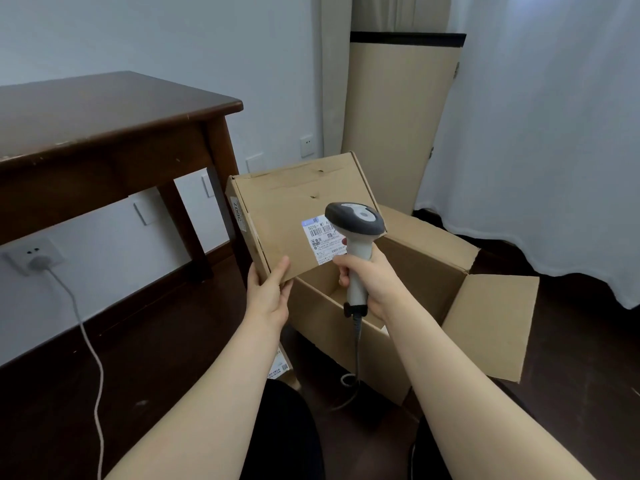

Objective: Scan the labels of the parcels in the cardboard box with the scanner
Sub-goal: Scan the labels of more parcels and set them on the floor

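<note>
Parcel [287, 209]: flat brown carton, tilted, held up over the left rear part of the open cardboard box [346, 327], with its white label [320, 242] facing you. Your left grip [268, 292] is clamped on the parcel's lower left corner, thumb on the front face, fingers behind it. Your right grip [367, 282] is wrapped tight round the handle of the scanner [355, 223], just right of and below the label. The scanner head is upright in front of the label and covers its right edge; you cannot tell whether they touch. The two grips are near each other, not touching.

The scanner cable [356, 344] drops from the handle down the box's front wall. The box sits on the dark floor [173, 375], flaps open, right flap folded outward. A second parcel [282, 367] shows partly under your left forearm. To the left are a dark wooden table [104, 109], a wall socket [34, 254] and a white cord [90, 341]. Behind are a leaning cardboard sheet [398, 116] and a white curtain [554, 133].
</note>
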